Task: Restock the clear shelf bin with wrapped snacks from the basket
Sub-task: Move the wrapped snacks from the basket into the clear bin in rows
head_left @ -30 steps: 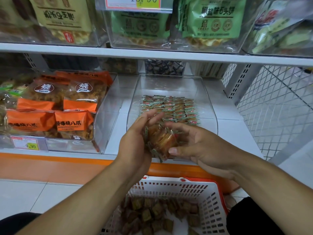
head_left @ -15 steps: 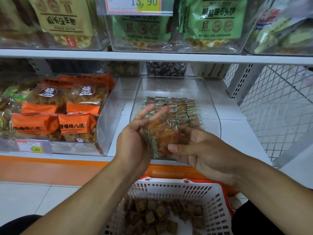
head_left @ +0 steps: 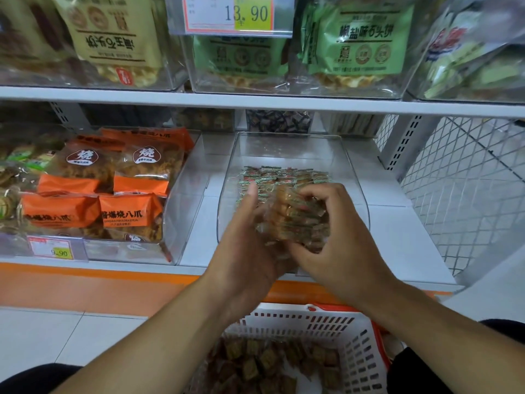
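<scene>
Clear-wrapped snacks point(head_left: 295, 220) now sit clamped between left hand point(head_left: 250, 240) and right hand point(head_left: 338, 245), raised to the bin point(head_left: 355, 177).

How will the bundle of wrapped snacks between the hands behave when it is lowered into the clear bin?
The stack of wrapped snacks looks loose, unbound, so it may slide apart. The glossy wrappers probably slip. Both the left hand and the right hand cup it, suggesting one hand would not hold it.

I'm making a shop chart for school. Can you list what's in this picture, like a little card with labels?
place: shop shelf
left hand: cupping a stack of wrapped snacks
right hand: gripping the same stack
clear bin: rows of snacks at the back, front part bare
basket: white, below the hands, more snacks inside
neighbour bin: orange packets
price tag above: 13.90
</scene>
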A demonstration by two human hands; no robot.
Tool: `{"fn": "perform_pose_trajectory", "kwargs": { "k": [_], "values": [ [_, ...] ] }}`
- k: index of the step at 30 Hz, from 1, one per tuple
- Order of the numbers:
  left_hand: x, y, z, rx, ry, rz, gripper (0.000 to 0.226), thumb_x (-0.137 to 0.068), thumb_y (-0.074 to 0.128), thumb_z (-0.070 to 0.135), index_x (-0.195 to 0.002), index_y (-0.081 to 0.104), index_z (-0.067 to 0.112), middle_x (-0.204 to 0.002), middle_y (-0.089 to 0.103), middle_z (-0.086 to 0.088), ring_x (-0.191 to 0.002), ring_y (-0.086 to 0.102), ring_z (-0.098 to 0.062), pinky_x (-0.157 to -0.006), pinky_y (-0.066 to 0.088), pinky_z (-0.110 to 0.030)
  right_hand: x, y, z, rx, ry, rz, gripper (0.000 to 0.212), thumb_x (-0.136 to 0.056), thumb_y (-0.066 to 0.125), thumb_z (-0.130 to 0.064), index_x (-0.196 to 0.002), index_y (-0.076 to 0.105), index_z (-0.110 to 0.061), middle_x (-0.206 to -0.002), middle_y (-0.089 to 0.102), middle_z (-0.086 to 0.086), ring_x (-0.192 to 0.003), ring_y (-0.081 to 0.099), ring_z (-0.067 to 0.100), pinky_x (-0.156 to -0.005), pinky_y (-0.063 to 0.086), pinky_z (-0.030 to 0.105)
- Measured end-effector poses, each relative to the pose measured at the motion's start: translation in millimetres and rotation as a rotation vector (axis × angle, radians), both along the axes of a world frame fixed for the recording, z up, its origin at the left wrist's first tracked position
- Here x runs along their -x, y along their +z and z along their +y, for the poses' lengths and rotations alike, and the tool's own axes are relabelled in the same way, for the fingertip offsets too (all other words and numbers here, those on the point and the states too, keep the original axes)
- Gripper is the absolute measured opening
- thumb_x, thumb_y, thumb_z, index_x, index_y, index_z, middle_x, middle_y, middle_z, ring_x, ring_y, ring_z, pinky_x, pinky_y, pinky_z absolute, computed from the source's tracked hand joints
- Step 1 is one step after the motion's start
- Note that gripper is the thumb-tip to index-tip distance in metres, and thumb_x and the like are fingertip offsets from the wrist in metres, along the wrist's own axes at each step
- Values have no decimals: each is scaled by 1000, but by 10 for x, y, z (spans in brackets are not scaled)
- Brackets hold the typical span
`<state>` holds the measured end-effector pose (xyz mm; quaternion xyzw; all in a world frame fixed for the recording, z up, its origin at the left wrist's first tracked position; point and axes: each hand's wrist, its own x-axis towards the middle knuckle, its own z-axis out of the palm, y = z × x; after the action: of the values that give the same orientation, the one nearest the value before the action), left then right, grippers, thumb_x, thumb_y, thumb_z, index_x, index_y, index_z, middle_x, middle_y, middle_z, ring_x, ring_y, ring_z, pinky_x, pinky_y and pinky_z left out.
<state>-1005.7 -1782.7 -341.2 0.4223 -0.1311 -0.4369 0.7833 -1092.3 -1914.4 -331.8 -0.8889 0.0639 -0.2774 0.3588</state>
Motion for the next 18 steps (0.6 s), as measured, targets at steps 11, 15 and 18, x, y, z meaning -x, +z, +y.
{"fn": "perform_pose_trajectory", "kwargs": {
  "k": [11, 15, 18],
  "values": [
    [-212, 114, 115, -26, -47, -84, 55, -78, 77, 21, -130, 61, 13, -118, 66, -16, -101, 64, -33, -98, 47, -59, 22, 123, -26, -128, 144, 55, 44, -81, 61, -71, -115, 61, -43, -123, 53, -27, -124, 51, 0, -100, 39, 16],
    [-257, 185, 195, -87, -264, -176, 73, -66, 75, 7, -135, 61, 24, -123, 70, -17, -96, 72, -31, -74, 60, -40, 3, 270, -321, -361, 388, 249, 47, -79, 79, -43, -122, 61, -42, -125, 65, -17, -121, 60, 4, -94, 54, 30],
    [-220, 149, 208, -233, -369, -301, 99, -63, 80, 0, -149, 45, 32, -124, 65, -28, -98, 70, -29, -79, 60, -37, 33, 258, -440, -298, 564, 571, 72, -82, 79, -37, -145, 46, -40, -142, 55, -22, -132, 50, -1, -112, 44, 36]
  ]
}}
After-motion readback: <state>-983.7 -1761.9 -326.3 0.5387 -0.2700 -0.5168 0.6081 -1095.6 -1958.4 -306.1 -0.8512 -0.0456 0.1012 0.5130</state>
